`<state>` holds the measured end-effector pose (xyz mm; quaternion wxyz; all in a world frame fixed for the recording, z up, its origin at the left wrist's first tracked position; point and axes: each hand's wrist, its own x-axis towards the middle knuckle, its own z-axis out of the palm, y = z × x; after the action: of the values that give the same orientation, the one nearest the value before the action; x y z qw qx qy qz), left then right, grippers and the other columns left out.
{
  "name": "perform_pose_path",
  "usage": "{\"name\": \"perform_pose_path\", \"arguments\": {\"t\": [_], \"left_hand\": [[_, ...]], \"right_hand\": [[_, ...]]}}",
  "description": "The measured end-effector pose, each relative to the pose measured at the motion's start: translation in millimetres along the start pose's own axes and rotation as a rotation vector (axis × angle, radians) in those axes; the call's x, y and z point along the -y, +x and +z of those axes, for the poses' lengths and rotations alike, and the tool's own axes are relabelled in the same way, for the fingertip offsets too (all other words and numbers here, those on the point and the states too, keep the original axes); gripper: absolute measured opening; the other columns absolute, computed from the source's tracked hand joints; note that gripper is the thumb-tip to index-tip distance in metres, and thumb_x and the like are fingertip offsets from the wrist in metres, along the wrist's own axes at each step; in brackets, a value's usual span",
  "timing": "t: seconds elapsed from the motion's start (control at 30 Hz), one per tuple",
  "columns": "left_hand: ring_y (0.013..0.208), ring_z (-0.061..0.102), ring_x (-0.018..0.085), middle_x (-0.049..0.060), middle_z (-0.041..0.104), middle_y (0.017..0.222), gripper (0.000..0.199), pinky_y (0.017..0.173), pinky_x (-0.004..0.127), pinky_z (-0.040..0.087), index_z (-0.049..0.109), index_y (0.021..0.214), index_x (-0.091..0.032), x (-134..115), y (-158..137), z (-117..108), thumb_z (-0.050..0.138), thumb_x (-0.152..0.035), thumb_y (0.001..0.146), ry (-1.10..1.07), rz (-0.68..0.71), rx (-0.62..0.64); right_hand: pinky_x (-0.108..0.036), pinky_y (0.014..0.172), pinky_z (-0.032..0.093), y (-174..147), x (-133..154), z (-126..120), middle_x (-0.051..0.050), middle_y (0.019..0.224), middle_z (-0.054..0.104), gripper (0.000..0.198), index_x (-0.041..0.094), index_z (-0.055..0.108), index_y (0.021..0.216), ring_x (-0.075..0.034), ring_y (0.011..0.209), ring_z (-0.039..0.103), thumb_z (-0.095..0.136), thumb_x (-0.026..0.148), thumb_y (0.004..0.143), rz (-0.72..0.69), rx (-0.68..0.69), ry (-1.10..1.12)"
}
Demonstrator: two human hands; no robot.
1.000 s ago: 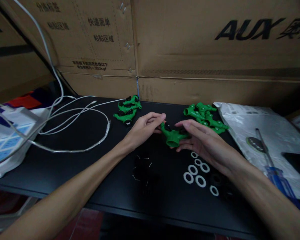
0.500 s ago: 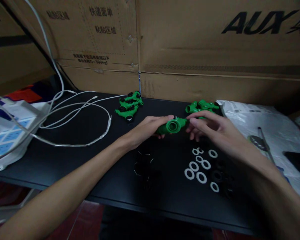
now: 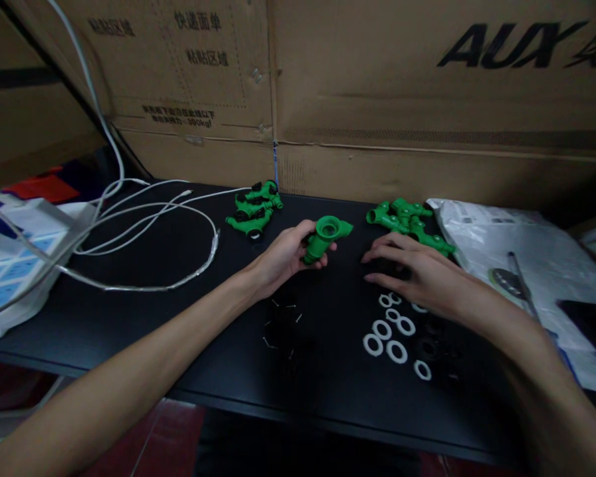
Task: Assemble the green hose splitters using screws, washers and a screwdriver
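We do well to pinch the green hose splitter firmly in our left hand above the bench, socket upward, while our right hand, fingers parted near the white washers, holds we cannot tell what.

Green open-mouthed fitting, tilted, wide end up, in left grip

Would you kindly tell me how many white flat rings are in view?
9 white flat rings on the black table: three at the back, four before them, one alone nearest the front edge, and one partly hidden by the right hand, which may hide more.
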<state>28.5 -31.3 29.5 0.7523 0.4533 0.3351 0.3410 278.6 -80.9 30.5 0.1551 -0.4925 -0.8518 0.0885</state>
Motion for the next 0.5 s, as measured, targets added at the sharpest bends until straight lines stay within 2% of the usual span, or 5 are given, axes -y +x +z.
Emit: {"name": "perform_pose_path", "arguments": {"t": [0.13, 0.3, 0.43, 0.5], "left_hand": [[0.066, 0.057, 0.012, 0.005, 0.068, 0.084, 0.028, 0.065, 0.026, 0.046, 0.064, 0.089, -0.014, 1.9, 1.0, -0.2, 0.05, -0.037, 0.097, 0.014, -0.013, -0.007], [0.066, 0.057, 0.012, 0.005, 0.067, 0.086, 0.028, 0.065, 0.026, 0.047, 0.064, 0.089, -0.013, 3.8, 2.1, -1.8, 0.051, -0.037, 0.096, 0.014, -0.014, 0.013], [0.066, 0.057, 0.012, 0.004, 0.067, 0.085, 0.027, 0.066, 0.026, 0.046, 0.063, 0.09, -0.014, 4.2, 1.7, -1.2, 0.049, -0.036, 0.096, 0.024, -0.022, 0.021], [0.065, 0.056, 0.012, 0.004, 0.067, 0.085, 0.027, 0.064, 0.026, 0.045, 0.063, 0.093, -0.015, 3.8, 1.2, -0.6, 0.05, -0.038, 0.096, 0.023, -0.016, 0.046]], "right_hand": [[-0.036, 0.09, 0.057, -1.8, -8.3, 0.1, -0.01, 0.112, 0.064, 0.03, 0.019, 0.069, 0.12, -0.022, 0.101, 0.066, 0.066, 0.024, 0.09, 0.013, 0.056, -0.001], [-0.03, 0.069, 0.057, -14.9, -16.0, -4.5, -0.008, 0.099, 0.062, 0.024, 0.022, 0.073, 0.104, -0.018, 0.08, 0.063, 0.062, 0.015, 0.084, 0.109, 0.139, 0.063], [-0.028, 0.06, 0.054, -26.3, -21.8, -13.6, -0.007, 0.091, 0.061, 0.015, 0.024, 0.073, 0.097, -0.016, 0.069, 0.061, 0.063, 0.026, 0.086, 0.182, 0.223, 0.183], [-0.031, 0.062, 0.054, -29.1, -21.0, -20.0, -0.008, 0.091, 0.062, 0.018, 0.024, 0.074, 0.096, -0.018, 0.072, 0.062, 0.064, 0.037, 0.088, 0.189, 0.204, 0.194]]}}
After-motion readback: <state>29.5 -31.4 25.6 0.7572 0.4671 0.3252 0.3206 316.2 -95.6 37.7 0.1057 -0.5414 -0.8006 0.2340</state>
